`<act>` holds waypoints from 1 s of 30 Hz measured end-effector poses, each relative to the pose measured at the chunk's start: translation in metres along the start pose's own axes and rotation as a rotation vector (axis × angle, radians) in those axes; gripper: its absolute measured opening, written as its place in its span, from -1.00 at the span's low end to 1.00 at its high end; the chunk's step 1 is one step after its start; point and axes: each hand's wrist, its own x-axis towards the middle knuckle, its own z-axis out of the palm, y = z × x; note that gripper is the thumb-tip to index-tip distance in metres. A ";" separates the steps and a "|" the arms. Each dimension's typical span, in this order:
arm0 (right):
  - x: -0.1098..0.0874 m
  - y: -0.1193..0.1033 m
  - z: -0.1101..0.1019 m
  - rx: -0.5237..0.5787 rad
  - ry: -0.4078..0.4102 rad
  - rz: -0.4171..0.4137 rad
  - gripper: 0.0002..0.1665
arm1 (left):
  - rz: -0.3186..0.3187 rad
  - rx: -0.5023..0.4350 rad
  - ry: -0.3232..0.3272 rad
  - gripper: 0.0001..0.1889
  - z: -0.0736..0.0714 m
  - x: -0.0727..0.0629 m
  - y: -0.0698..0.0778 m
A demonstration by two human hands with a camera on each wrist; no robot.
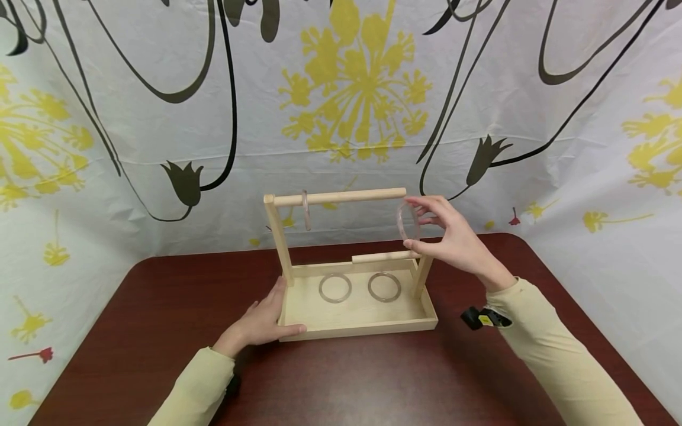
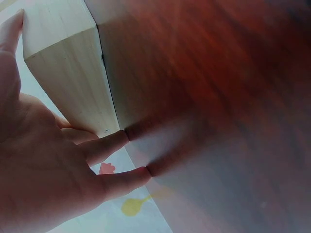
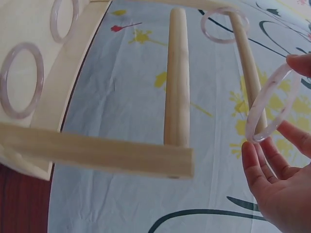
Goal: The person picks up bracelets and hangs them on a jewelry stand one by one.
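My right hand [image 1: 453, 236] pinches a pale translucent bangle [image 1: 401, 222] between thumb and fingertips. It is held upright at the free right end of the upper wooden rod [image 1: 351, 196]; in the right wrist view the bangle [image 3: 262, 104] overlaps the rod's tip. Another bangle [image 1: 306, 216] hangs on that rod near its left post. Two more, a left bangle [image 1: 335, 301] and a right bangle [image 1: 384, 300], lie flat in the stand's wooden tray [image 1: 367, 328]. My left hand [image 1: 263, 316] rests against the tray's left end, thumb at the front corner, fingers spread along the side.
A shorter, lower rod [image 1: 380, 257] points left from the right post [image 1: 422, 275]. The stand sits on a dark red-brown table [image 1: 341, 378]. Behind it hangs a white cloth [image 1: 256, 118] with yellow and dark flower prints.
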 end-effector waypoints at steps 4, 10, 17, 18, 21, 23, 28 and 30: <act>0.005 -0.010 -0.005 -0.009 0.006 -0.009 -0.21 | -0.001 -0.003 -0.001 0.20 0.000 0.000 0.000; 0.010 -0.006 -0.007 -0.012 0.015 0.001 -0.21 | -0.008 -0.007 -0.004 0.19 0.000 0.001 0.000; 0.018 -0.005 -0.008 0.012 0.044 0.035 -0.21 | -0.008 -0.003 -0.005 0.19 0.001 0.001 -0.001; 0.019 -0.004 -0.008 0.016 0.046 0.037 -0.21 | -0.009 -0.004 -0.005 0.19 0.001 0.001 -0.001; 0.021 -0.002 -0.008 0.015 0.049 0.045 -0.22 | -0.011 -0.007 -0.004 0.19 0.001 0.000 0.000; 0.023 0.007 -0.008 0.016 0.053 0.046 -0.21 | -0.011 -0.007 -0.003 0.19 0.001 0.000 0.000; 0.027 0.033 -0.006 0.011 0.062 0.059 -0.16 | -0.011 -0.006 0.000 0.19 0.001 0.000 0.001; 0.029 0.038 -0.005 0.010 0.058 0.058 -0.15 | -0.011 -0.004 0.000 0.19 0.001 0.000 0.001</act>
